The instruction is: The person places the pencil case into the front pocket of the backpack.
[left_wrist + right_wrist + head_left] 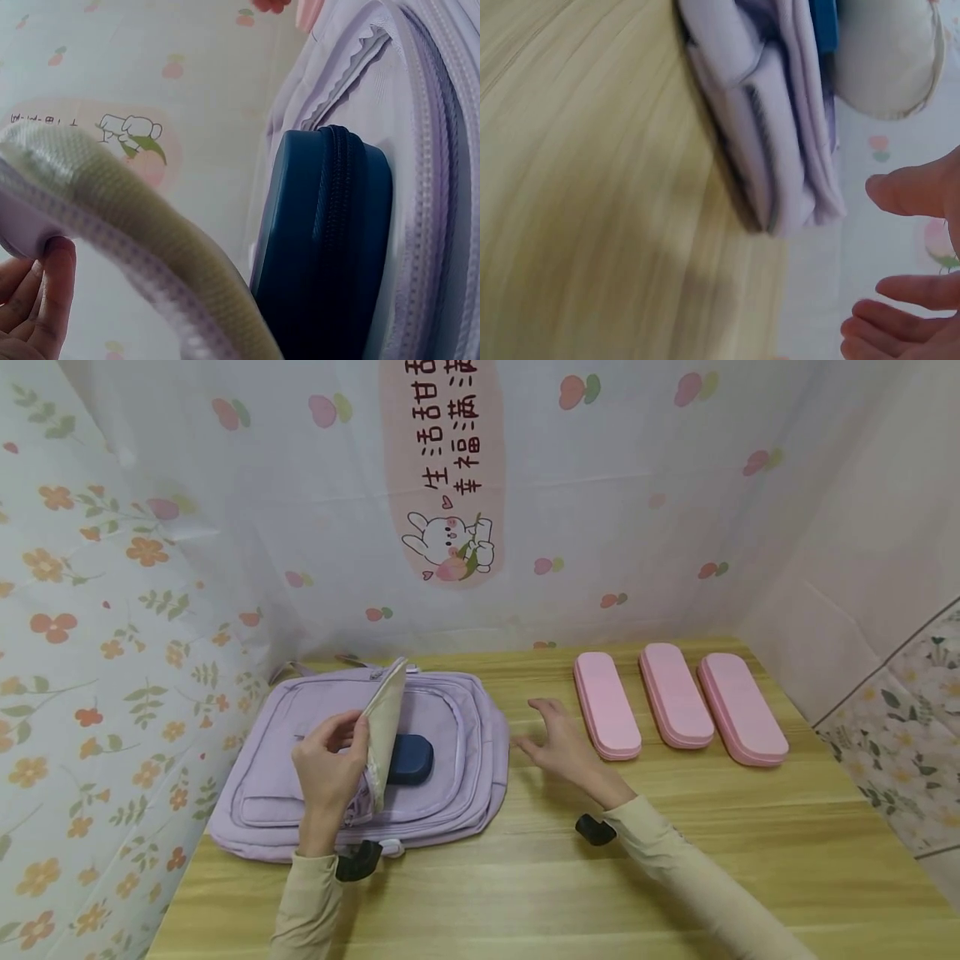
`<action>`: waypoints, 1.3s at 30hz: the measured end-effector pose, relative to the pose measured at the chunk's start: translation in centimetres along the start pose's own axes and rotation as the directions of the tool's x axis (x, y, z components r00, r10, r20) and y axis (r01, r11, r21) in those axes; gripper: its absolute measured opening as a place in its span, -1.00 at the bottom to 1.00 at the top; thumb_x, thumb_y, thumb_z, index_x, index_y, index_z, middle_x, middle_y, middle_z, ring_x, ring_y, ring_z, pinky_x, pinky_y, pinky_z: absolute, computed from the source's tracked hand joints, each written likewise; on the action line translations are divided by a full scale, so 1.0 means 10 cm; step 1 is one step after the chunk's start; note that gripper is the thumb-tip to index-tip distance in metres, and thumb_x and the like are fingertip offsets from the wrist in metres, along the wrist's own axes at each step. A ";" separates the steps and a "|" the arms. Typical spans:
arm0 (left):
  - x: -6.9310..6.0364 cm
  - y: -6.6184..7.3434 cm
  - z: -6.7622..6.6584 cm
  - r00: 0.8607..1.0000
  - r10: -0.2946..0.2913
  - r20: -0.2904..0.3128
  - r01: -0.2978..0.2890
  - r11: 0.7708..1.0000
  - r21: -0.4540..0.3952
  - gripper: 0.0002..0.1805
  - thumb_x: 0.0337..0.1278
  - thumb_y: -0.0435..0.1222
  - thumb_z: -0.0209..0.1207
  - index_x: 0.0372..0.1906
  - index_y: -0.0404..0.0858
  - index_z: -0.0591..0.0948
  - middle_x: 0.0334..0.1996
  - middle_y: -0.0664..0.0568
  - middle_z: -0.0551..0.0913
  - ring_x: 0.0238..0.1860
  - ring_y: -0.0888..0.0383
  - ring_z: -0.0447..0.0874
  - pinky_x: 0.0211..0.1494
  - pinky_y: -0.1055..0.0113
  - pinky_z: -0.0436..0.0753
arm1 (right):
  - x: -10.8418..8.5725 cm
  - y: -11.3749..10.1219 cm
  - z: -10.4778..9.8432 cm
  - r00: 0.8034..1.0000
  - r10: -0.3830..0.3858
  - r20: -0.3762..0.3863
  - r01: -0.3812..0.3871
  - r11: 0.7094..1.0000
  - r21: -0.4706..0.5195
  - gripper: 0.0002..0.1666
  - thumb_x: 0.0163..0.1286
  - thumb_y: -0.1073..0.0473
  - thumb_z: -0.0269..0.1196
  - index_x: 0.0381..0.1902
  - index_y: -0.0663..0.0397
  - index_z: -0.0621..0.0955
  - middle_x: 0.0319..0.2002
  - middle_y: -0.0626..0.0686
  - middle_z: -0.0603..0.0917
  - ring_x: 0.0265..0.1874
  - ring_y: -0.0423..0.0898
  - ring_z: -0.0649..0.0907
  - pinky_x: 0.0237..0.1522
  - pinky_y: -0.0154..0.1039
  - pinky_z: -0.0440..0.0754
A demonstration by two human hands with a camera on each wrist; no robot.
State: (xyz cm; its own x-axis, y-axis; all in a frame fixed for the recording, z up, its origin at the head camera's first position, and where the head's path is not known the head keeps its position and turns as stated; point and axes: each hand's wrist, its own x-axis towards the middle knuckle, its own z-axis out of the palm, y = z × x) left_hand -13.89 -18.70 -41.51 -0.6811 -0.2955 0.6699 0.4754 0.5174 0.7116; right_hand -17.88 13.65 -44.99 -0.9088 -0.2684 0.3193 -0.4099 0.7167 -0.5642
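The backpack (273, 768) is coloured in pale lilac, and its flap (385, 727) is lined with cream. The small case (412, 758) is finished in dark blue, and its zip (339, 195) is made in a darker blue. In plain pink the three long cases (677, 695) are coloured. The yellowish-brown table (480, 893) is streaked with wood grain. The white back curtain (315, 468) is printed with pink and red fruits with green leaves; the left curtain (56, 627), with orange flowers and green sprigs. The sleeves (697, 868) are coloured in beige.
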 end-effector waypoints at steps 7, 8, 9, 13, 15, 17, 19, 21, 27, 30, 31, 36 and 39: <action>0.00 -0.01 -0.05 1.000 -0.018 -0.012 0.018 1.000 -0.006 -0.90 0.14 -0.50 0.33 -0.26 -0.45 0.78 -0.45 -0.29 0.77 -0.49 0.58 0.59 -0.31 0.75 0.59 | -0.07 0.20 -0.13 0.993 0.113 -0.017 -0.114 0.993 -0.036 -0.12 0.24 0.09 0.48 0.33 0.52 0.38 0.27 0.49 0.45 0.25 0.41 0.50 0.27 0.28 0.53; 0.00 -0.02 -0.06 1.000 -0.019 -0.015 0.019 1.000 -0.006 -0.90 0.14 -0.50 0.33 -0.26 -0.45 0.78 -0.45 -0.29 0.77 -0.49 0.58 0.59 -0.31 0.75 0.58 | -0.08 0.23 -0.15 0.991 0.130 -0.020 -0.130 0.991 -0.039 -0.10 0.24 0.09 0.48 0.34 0.53 0.36 0.28 0.50 0.43 0.26 0.42 0.49 0.27 0.29 0.52; 0.00 -0.02 -0.07 1.000 -0.020 -0.018 0.020 1.000 -0.006 -0.90 0.13 -0.50 0.33 -0.26 -0.46 0.77 -0.45 -0.30 0.77 -0.49 0.59 0.58 -0.31 0.76 0.58 | -0.09 0.27 -0.17 0.989 0.146 -0.024 -0.147 0.988 -0.040 -0.08 0.25 0.09 0.47 0.35 0.54 0.34 0.29 0.51 0.41 0.26 0.43 0.47 0.28 0.31 0.51; 0.02 -0.05 -0.10 0.999 -0.029 -0.014 0.029 1.000 -0.001 -0.90 0.14 -0.51 0.31 -0.26 -0.48 0.77 -0.45 -0.32 0.76 -0.49 0.62 0.58 -0.31 0.75 0.59 | -0.14 0.44 -0.23 0.975 0.216 -0.056 -0.219 0.974 -0.057 -0.01 0.26 0.07 0.46 0.39 0.58 0.28 0.33 0.56 0.33 0.31 0.47 0.38 0.33 0.35 0.42; 0.03 -0.07 -0.12 0.999 -0.034 -0.016 0.034 0.999 0.005 -0.90 0.14 -0.51 0.31 -0.26 -0.48 0.76 -0.45 -0.33 0.76 -0.49 0.63 0.58 -0.31 0.75 0.59 | -0.16 0.53 -0.25 0.965 0.253 -0.075 -0.258 0.964 -0.071 0.01 0.25 0.07 0.46 0.40 0.60 0.25 0.35 0.59 0.29 0.33 0.49 0.34 0.35 0.37 0.37; 0.03 -0.09 -0.14 0.999 -0.041 -0.018 0.041 0.999 0.010 -0.89 0.15 -0.50 0.30 -0.26 -0.49 0.76 -0.44 -0.34 0.75 -0.49 0.63 0.58 -0.31 0.75 0.59 | -0.19 0.61 -0.27 0.956 0.281 -0.086 -0.288 0.954 -0.081 0.03 0.24 0.06 0.47 0.39 0.62 0.24 0.36 0.62 0.25 0.35 0.52 0.28 0.39 0.39 0.30; 0.03 -0.10 -0.16 0.998 -0.049 -0.025 0.049 0.999 0.010 -0.89 0.16 -0.50 0.29 -0.27 -0.50 0.76 -0.44 -0.34 0.75 -0.48 0.62 0.58 -0.31 0.75 0.59 | -0.22 0.67 -0.29 0.950 0.299 -0.092 -0.307 0.948 -0.084 0.05 0.23 0.07 0.47 0.37 0.65 0.22 0.36 0.66 0.21 0.36 0.54 0.24 0.42 0.41 0.25; 0.04 -0.11 -0.17 0.998 -0.056 -0.031 0.056 0.998 0.014 -0.89 0.16 -0.49 0.30 -0.27 -0.49 0.76 -0.43 -0.32 0.76 -0.48 0.61 0.59 -0.31 0.75 0.59 | -0.25 0.73 -0.30 0.949 0.299 -0.101 -0.308 0.948 -0.083 0.05 0.21 0.10 0.48 0.35 0.69 0.20 0.34 0.69 0.19 0.35 0.56 0.23 0.42 0.42 0.24; 0.03 -0.12 -0.19 0.996 -0.082 -0.034 0.082 0.997 0.012 -0.89 0.15 -0.47 0.33 -0.26 -0.47 0.77 -0.43 -0.31 0.77 -0.49 0.60 0.58 -0.32 0.76 0.58 | -0.34 0.85 -0.32 0.944 0.307 -0.121 -0.318 0.944 -0.084 0.09 0.17 0.13 0.50 0.34 0.72 0.16 0.26 0.70 0.25 0.22 0.54 0.36 0.26 0.41 0.42; 0.03 -0.12 -0.20 0.995 -0.096 -0.034 0.097 0.995 0.015 -0.89 0.16 -0.47 0.32 -0.26 -0.46 0.77 -0.43 -0.30 0.77 -0.50 0.60 0.58 -0.32 0.76 0.58 | -0.36 0.88 -0.33 0.935 0.338 -0.108 -0.348 0.934 -0.084 0.13 0.15 0.10 0.52 0.35 0.69 0.14 0.22 0.68 0.29 0.15 0.52 0.42 0.20 0.38 0.47; 0.03 -0.12 -0.20 0.995 -0.098 -0.034 0.099 0.995 0.018 -0.89 0.16 -0.47 0.31 -0.26 -0.47 0.77 -0.43 -0.30 0.77 -0.50 0.60 0.58 -0.33 0.76 0.58 | -0.37 0.89 -0.34 0.932 0.348 -0.102 -0.356 0.931 -0.082 0.14 0.14 0.08 0.52 0.35 0.68 0.14 0.21 0.67 0.30 0.13 0.51 0.44 0.18 0.37 0.48; 0.03 -0.13 -0.22 0.994 -0.108 -0.033 0.109 0.994 0.030 -0.88 0.19 -0.45 0.30 -0.26 -0.46 0.77 -0.44 -0.30 0.77 -0.50 0.59 0.59 -0.32 0.75 0.59 | -0.43 0.91 -0.36 0.924 0.371 -0.092 -0.378 0.922 -0.081 0.18 0.10 0.06 0.55 0.35 0.67 0.14 0.16 0.72 0.32 0.08 0.55 0.46 0.12 0.39 0.50; 0.03 -0.13 -0.22 0.993 -0.113 -0.033 0.114 0.993 0.034 -0.87 0.20 -0.45 0.30 -0.25 -0.46 0.77 -0.44 -0.29 0.77 -0.49 0.59 0.59 -0.32 0.75 0.59 | -0.45 0.91 -0.38 0.916 0.390 -0.095 -0.398 0.914 -0.082 0.20 0.09 0.02 0.56 0.35 0.68 0.17 0.15 0.72 0.34 0.09 0.55 0.44 0.10 0.39 0.49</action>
State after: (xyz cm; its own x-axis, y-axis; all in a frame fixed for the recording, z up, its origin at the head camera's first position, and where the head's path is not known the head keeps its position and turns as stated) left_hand -13.51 -21.30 -41.76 -0.7113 -0.3785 0.5923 0.3756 0.5076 0.7754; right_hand -17.19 23.79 -48.67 -0.9849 0.0951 0.1447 -0.0066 0.8144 -0.5802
